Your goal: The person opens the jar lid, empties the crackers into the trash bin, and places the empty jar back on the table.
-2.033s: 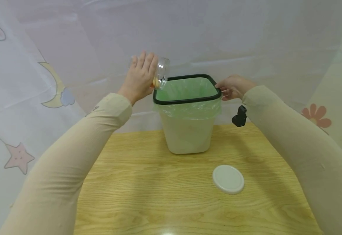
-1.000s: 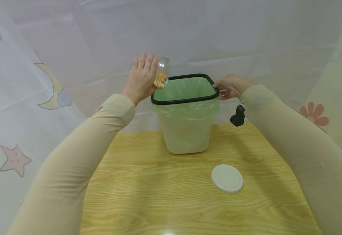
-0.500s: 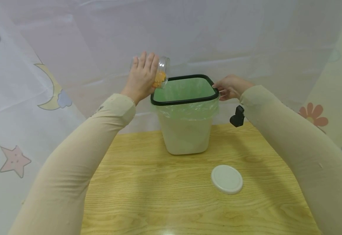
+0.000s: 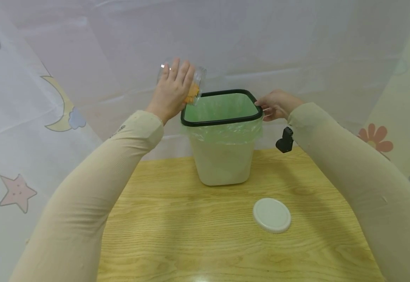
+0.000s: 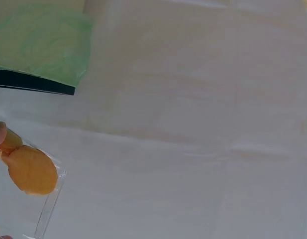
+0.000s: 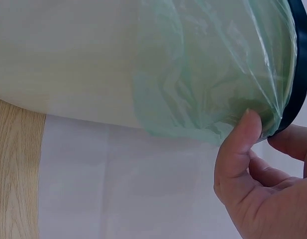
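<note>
The step in hand looks like tipping a jar out into a bin. On the left, the left hand (image 4: 171,93) grips a clear jar (image 4: 197,83), fingers wrapped over its side, and holds it tilted with the mouth aimed down at the near-left corner of the bin (image 4: 222,156), just above and beside the black rim (image 4: 222,119). Orange pieces (image 5: 30,170) sit crowded at the mouth of the jar; from the left wrist view they look like smooth, rounded slices pressed against the clear wall, and none is seen falling. By my reading, the next move calls for a steeper tilt or a shake, with the mouth kept over the opening, so the pieces drop inside and not over the edge. The bin stands at the far side of the wooden table (image 4: 190,235): pale, squarish, lined with a thin green bag (image 6: 208,74) folded over under the rim. On the right, the right hand (image 4: 277,105) holds the rim at its right corner, thumb against the bag and fingers curled behind, steadying the bin. A white lid (image 4: 272,215) lies flat on the table, well apart from the bin.
</note>
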The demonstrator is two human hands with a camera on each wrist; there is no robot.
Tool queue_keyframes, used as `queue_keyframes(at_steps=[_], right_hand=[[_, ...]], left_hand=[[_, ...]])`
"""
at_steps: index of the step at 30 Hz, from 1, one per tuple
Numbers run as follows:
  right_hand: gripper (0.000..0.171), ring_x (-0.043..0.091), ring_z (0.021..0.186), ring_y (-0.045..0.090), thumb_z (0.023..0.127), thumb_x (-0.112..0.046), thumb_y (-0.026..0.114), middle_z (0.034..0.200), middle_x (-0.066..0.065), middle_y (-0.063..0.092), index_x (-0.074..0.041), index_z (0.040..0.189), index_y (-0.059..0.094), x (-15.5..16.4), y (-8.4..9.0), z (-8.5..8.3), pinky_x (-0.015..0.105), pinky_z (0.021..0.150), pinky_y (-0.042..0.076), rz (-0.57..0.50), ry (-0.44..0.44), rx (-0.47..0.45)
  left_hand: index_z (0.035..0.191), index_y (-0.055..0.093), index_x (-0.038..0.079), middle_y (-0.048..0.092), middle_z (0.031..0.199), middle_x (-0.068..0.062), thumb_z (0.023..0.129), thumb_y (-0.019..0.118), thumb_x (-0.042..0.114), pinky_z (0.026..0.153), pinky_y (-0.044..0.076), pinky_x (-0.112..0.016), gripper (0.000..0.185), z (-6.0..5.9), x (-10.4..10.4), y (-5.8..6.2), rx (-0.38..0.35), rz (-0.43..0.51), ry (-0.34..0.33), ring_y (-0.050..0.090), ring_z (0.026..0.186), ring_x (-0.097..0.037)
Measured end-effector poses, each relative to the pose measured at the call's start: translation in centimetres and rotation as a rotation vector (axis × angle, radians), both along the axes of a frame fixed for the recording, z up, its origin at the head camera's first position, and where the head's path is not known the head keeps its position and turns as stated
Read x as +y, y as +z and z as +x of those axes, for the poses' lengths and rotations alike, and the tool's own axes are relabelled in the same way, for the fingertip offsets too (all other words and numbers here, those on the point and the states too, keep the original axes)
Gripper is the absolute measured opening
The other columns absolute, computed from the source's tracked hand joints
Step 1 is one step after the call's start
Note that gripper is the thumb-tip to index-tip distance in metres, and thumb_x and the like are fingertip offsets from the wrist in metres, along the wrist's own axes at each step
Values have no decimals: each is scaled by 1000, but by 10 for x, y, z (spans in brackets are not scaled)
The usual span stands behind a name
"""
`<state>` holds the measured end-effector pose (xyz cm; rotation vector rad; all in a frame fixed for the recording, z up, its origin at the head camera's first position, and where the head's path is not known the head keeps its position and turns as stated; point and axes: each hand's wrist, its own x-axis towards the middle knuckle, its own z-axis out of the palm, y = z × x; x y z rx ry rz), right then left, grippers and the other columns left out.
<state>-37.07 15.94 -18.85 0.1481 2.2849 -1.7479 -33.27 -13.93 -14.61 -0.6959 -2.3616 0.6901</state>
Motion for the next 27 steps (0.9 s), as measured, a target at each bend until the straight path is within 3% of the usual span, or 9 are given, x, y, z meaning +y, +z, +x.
queue_keyframes(at_steps=[11, 20, 27], right_hand=[[6, 10, 64, 56, 101, -14, 50, 108, 8, 45, -8, 103, 49, -1, 0, 0, 26, 60, 52, -11, -3, 0], [7, 11, 65, 55, 101, -14, 50, 103, 7, 47, -8, 103, 49, -1, 0, 1, 27, 60, 52, 3, 6, 8], [8, 11, 65, 55, 100, -14, 50, 102, 7, 47, -8, 104, 49, 0, -1, 1, 27, 60, 52, 6, 4, 12]], left_hand=[[151, 7, -9, 12, 157, -27, 89, 71, 28, 115, 10, -55, 96, 0, 2, 4, 1, -57, 18, 10, 143, -46], [151, 15, -8, 20, 155, -27, 90, 71, 24, 114, 18, -55, 89, 0, 1, 2, 89, -88, -32, 16, 142, -46], [151, 15, -7, 20, 155, -26, 91, 70, 22, 114, 18, -55, 86, 1, 2, 2, 89, -116, -41, 16, 142, -45]])
